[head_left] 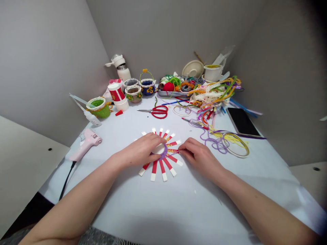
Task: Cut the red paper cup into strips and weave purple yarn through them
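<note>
A paper cup cut into red and white strips (162,170) lies splayed like a sun on the white table, with a purple ring around its round middle. My left hand (143,148) rests over its left side, thumb and fingers on the purple ring, gripping it. My right hand (200,156) is at the right tips of the strips, thumb and forefinger pinched on a thin purple cord that runs to the ring. Some strips on the left are hidden under my left hand.
Red-handled scissors (159,112) lie behind the cup. A pink glue gun (87,144) is at left, a phone (243,121) at right. Small decorated baskets (100,108), a yarn tray (176,93), tangled purple cord (217,144) and a tape roll (246,153) surround the work.
</note>
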A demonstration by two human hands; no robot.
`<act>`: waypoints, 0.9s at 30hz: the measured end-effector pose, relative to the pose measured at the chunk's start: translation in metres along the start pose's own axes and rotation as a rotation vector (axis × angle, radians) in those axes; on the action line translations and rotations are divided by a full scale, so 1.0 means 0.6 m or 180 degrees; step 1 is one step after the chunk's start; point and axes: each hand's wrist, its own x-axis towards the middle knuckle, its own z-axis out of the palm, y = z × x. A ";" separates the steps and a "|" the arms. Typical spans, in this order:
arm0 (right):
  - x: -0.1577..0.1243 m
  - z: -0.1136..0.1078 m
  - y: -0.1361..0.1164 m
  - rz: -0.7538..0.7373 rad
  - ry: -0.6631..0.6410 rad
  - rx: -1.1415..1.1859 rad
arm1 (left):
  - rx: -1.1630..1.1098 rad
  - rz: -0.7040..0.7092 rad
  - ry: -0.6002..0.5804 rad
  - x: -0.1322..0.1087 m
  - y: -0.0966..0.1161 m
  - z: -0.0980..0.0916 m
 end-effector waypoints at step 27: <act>-0.012 -0.012 -0.016 -0.0146 -0.0419 -0.0122 | -0.0285 0.0426 -0.0486 -0.007 0.000 -0.020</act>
